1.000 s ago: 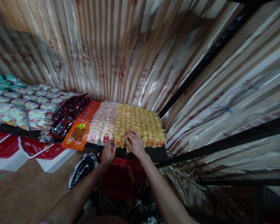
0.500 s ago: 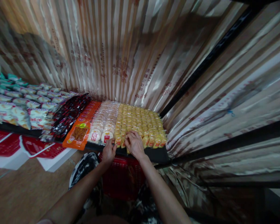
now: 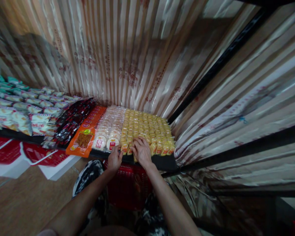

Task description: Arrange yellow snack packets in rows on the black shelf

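The small yellow plastic-wrapped snack packets (image 3: 147,132) lie in tight rows on the right part of a dark shelf (image 3: 166,163), running from its near edge back toward the striped glossy sheet (image 3: 127,52) hung behind. Both hands work at the near row: the right hand (image 3: 142,151) lies palm down on the packets with its fingers curled over them, and the left hand (image 3: 114,159) sits at the shelf edge just left of it, fingertips touching the nearest packets at the corner of the block. The hands are close together but not joined; whether either one pinches a packet is hidden under the fingers. The packets look light and soft, with slick crinkly wrappers, so they would likely slide against one another and are best taken by the sealed end or pinched across the sides. Touching the yellow block on its left are round pale cakes in clear wrappers (image 3: 110,131), then a long orange snack bag (image 3: 85,137), dark red-and-black packets (image 3: 72,119), and green-and-white bags (image 3: 19,105) far left. A red plastic basket (image 3: 127,188) stands below the shelf, between the forearms
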A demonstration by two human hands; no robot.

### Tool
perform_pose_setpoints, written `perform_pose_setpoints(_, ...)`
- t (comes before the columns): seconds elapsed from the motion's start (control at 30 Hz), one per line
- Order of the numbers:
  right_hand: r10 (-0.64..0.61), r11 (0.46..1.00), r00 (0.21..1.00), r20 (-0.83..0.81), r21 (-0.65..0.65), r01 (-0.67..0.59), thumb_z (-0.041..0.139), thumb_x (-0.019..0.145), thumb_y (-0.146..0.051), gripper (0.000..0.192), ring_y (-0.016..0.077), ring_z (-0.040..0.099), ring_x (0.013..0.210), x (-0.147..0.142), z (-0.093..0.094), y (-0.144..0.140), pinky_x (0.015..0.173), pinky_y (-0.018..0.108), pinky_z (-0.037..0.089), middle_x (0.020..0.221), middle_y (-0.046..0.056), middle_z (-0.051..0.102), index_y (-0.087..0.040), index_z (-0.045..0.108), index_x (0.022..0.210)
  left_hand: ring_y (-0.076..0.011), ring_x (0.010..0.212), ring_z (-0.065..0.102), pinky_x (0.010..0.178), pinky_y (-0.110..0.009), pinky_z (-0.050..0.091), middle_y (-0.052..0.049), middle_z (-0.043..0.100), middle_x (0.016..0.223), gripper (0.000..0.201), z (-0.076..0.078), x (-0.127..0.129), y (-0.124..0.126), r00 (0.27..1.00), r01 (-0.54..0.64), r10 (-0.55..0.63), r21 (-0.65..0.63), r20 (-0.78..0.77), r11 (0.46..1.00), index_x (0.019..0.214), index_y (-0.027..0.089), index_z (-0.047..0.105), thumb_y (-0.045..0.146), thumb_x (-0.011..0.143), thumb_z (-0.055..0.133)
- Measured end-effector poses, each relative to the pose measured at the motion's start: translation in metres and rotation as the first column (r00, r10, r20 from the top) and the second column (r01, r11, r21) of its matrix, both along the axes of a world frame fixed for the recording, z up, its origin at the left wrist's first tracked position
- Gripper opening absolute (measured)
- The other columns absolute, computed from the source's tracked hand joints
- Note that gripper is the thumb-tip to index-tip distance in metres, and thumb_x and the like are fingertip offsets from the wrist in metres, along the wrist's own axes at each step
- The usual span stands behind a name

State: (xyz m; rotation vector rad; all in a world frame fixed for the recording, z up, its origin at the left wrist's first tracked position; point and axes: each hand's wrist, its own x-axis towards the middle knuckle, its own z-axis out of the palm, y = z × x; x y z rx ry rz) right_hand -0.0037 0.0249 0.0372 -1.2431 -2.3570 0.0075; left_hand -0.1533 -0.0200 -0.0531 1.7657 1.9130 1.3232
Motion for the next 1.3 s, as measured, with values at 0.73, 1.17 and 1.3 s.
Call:
perform_pose_setpoints(0.73,-0.062,0.995,0.997,-0.037,0.070,0.064,0.058,0.083,-0.028,0.012,0.0258,0.044,0.115,-0.011,-0.014,0.007,0.095,0.041,0.042,0.116,0.008,0.059,-0.019,0.066,0.082,-0.0145,0.068,0.056,0.068,-0.030,0.049,-0.006,0.058,0.091,0.021,0.001,-0.002,0.001,0.999,0.022,-0.021,-0.019,0.035,1.000,0.102,0.016,0.050,0.027,0.086,0.046)
perform_pose_setpoints(1.17,-0.229,0.960,0.934,-0.274,0.094,0.263,0.047,0.088,-0.039,0.043,0.0243,0.048,0.108,0.018,-0.052,-0.056,0.093,0.043,0.042,0.112,0.015,0.058,-0.012,0.048,0.121,-0.0147,0.067,0.055,0.071,-0.033,0.049,-0.006,0.057,0.092,0.024,0.007,-0.002,-0.004,0.998,0.036,-0.033,-0.057,0.060,0.998,0.106,0.016,0.049,0.028,0.085,0.046)
perform_pose_setpoints(1.3,-0.270,0.950,0.920,-0.285,0.075,0.302,0.048,0.087,-0.040,0.046,0.0250,0.047,0.109,0.013,-0.058,-0.061,0.093,0.042,0.042,0.114,0.016,0.054,-0.012,0.047,0.123,-0.0151,0.068,0.055,0.074,-0.034,0.049,-0.007,0.056,0.092,0.024,0.008,-0.001,-0.005,0.998,0.028,-0.025,-0.061,0.059,0.998,0.105,0.016,0.049,0.028,0.085,0.045)
